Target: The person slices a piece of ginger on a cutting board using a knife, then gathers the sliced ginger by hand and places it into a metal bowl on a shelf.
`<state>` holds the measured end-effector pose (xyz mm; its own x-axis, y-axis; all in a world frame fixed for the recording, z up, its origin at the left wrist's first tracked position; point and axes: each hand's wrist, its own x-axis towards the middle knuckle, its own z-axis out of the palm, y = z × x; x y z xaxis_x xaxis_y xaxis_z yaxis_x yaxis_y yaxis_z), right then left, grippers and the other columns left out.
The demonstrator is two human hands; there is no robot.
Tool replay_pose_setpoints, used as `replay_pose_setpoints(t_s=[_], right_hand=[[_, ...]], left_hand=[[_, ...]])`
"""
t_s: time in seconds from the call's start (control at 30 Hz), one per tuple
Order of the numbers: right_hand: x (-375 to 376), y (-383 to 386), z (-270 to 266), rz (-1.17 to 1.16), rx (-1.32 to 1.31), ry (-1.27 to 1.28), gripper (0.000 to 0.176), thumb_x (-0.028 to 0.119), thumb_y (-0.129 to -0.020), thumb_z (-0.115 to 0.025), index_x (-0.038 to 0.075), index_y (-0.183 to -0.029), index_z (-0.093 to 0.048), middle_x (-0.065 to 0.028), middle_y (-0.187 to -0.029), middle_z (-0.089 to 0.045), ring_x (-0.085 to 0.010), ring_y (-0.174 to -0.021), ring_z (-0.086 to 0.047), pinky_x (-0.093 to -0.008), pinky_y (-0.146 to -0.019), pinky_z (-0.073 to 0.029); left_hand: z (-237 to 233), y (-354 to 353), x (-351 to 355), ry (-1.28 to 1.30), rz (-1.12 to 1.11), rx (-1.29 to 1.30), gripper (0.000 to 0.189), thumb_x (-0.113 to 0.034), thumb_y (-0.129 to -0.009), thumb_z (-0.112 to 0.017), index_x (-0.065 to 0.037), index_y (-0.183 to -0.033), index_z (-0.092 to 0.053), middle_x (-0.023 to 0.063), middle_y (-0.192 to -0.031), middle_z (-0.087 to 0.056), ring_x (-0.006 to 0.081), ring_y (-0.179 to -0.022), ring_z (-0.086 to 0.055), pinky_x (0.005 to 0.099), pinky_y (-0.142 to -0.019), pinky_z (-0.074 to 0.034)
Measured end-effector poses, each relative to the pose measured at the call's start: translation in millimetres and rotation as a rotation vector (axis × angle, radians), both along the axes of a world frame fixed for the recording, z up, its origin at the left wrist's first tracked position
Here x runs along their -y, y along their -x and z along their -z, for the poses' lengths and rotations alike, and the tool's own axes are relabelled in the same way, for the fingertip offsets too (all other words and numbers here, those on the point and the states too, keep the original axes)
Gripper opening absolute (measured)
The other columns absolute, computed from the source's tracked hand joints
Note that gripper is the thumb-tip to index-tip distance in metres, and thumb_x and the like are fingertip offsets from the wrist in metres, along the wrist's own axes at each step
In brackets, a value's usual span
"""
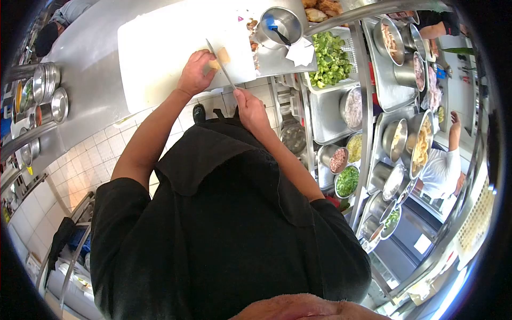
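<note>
My right hand [252, 111] is wrapped around the handle of a kitchen knife [223, 67], its long blade pointing up and left over a white cutting board [149, 58]. On the board lies a small pale tan piece of food [224, 55], too small to name, showing on both sides of the blade. My left hand [196, 72] is closed, its bent fingers pressing the food just left of the blade. Dark scraps [252, 33] lie along the board's right edge.
A steel pot [279, 21] with a blue-headed brush stands right of the board. Beyond it are a basket of chopped green vegetables [328, 58] and a rack of steel bowls [394, 140]. Stacked steel bowls [48, 80] stand far left. Another person [440, 170] is at right.
</note>
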<state>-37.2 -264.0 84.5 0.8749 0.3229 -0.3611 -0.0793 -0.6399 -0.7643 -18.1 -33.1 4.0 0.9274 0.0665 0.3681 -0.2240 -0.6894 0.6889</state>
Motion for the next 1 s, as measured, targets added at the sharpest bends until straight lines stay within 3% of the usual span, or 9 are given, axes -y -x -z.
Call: replay_pose_setpoints(t_s=[0.3,0.43,0.73,1.0], right_hand=[[-16.3,-11.7,14.9,-0.017,0.055,0.009,0.047,0.044,-0.109,-0.044,0.007,-0.124,-0.07,-0.0289,-0.108,-0.071,-0.0497,-0.106,-0.066,-0.0561,-0.093,-0.051],[-36.9,-37.3,33.8,-0.044,0.035,0.066,0.05,0.046,-0.109,-0.043,0.007,-0.125,-0.07,-0.028,-0.111,-0.071,-0.0502,-0.107,-0.065,-0.0563,-0.095,-0.051],[-46.3,-50.5,29.5,-0.046,-0.021,0.062,0.053,0.048,-0.109,-0.043,0.005,-0.123,-0.07,-0.0287,-0.112,-0.071,-0.0506,-0.111,-0.064,-0.0547,-0.096,-0.05],[-10.6,-12.4,-3.5,-0.023,-0.036,-0.005,0.049,0.045,-0.109,-0.046,0.004,-0.123,-0.07,-0.0296,-0.112,-0.07,-0.0504,-0.11,-0.064,-0.0536,-0.094,-0.051]], left_hand=[[-2.1,0.7,1.6,0.001,-0.011,-0.108,0.037,-0.007,-0.082,-0.077,-0.005,-0.116,-0.063,0.0198,-0.128,-0.062,0.0412,-0.125,-0.056,0.0456,-0.107,-0.046],[0.0,-2.2,1.5,-0.009,-0.016,-0.045,0.037,-0.005,-0.077,-0.078,-0.004,-0.112,-0.064,0.0182,-0.121,-0.064,0.0399,-0.12,-0.058,0.0453,-0.103,-0.049],[3.8,0.3,-2.2,0.025,-0.008,-0.055,0.04,-0.005,-0.076,-0.079,-0.004,-0.114,-0.064,0.018,-0.123,-0.064,0.0402,-0.121,-0.058,0.0458,-0.105,-0.048],[8.7,-0.7,-4.1,0.01,0.012,-0.041,0.041,-0.005,-0.076,-0.08,-0.004,-0.115,-0.065,0.0175,-0.123,-0.064,0.0389,-0.122,-0.058,0.0452,-0.106,-0.048]])
